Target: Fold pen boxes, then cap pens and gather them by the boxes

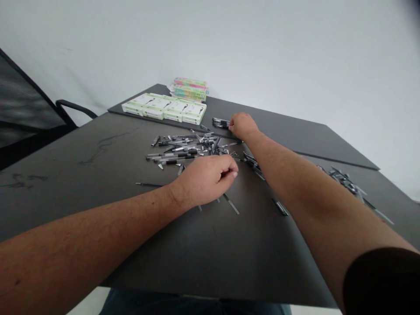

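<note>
My right hand (243,125) reaches to the far side of the desk, its fingers closed at the end of a small bundle of gel pens (220,123). It seems to grip a pen there, though its fingertips are partly hidden. Nearer to me, my left hand (210,179) is closed, thumb against curled fingers, over the front of a loose pile of pen parts (177,153). Whatever that hand holds, if anything, is hidden. Thin pen refills (231,204) stick out below it. Beside my right forearm lie several more pens (252,162) and short black-and-clear pen caps (280,207).
White-and-green pen boxes (164,107) lie in a row at the back left. Behind them are stacked colourful packs (189,89). Another heap of pen parts (344,181) is on the right. A raised dark board (272,118) runs along the back; a mesh chair (29,105) stands left.
</note>
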`<state>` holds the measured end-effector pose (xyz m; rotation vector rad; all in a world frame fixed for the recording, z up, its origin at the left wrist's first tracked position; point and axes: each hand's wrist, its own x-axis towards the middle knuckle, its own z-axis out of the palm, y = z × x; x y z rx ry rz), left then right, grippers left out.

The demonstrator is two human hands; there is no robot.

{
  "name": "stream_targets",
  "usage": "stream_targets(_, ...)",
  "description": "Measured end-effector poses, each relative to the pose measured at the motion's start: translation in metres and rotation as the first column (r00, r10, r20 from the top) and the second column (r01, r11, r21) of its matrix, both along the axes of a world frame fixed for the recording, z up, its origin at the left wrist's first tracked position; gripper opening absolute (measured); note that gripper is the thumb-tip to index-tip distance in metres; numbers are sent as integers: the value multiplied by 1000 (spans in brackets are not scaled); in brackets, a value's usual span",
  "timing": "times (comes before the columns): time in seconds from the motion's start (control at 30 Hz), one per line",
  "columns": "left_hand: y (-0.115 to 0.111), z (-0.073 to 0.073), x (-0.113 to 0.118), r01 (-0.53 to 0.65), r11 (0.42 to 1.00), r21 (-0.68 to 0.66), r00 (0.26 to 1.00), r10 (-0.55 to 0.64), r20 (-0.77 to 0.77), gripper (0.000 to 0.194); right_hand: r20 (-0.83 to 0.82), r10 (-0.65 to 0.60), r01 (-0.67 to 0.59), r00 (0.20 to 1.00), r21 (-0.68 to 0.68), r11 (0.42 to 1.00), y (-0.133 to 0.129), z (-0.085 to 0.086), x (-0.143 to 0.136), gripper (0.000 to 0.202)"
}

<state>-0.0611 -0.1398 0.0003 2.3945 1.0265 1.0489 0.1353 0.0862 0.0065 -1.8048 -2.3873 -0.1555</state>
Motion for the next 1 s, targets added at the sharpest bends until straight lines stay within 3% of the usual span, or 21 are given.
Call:
stream_targets(0.13, 2, -1, -1, -2, 1000, -1, 1000, 2, 0, 11, -33, -1, 2, 999, 22, 1000, -12, 5, 5, 28)
stream_targets(0.3, 4, 0, -2, -19, 999, -29, 999, 19, 33, 11, -75, 45, -41, 996, 52, 998, -47, 27, 18, 26)
stream_targets(0.57, 7, 3, -4, -54, 997, -58, 993, 60, 104, 13, -191, 140, -140, 972, 9, 990, -172, 50, 51, 18)
stream_targets(0.67, 9, 3, -4, -80, 995, -57, 989, 86, 119, 17, -222, 160, -173, 962, -42, 984, -211, 49, 61, 18)
stream_targets(0.77, 12, 1, -5, -105, 994, -44, 988, 109, 108, 19, -249, 173, -196, 953, -70, 978, -231, 43, 71, 19)
stream_targets(1.0, 20, 3, -11, -209, 977, -45, 977, 210, 21, 21, -194, 217, -217, 957, 19, 976, -230, 21, 96, 20)
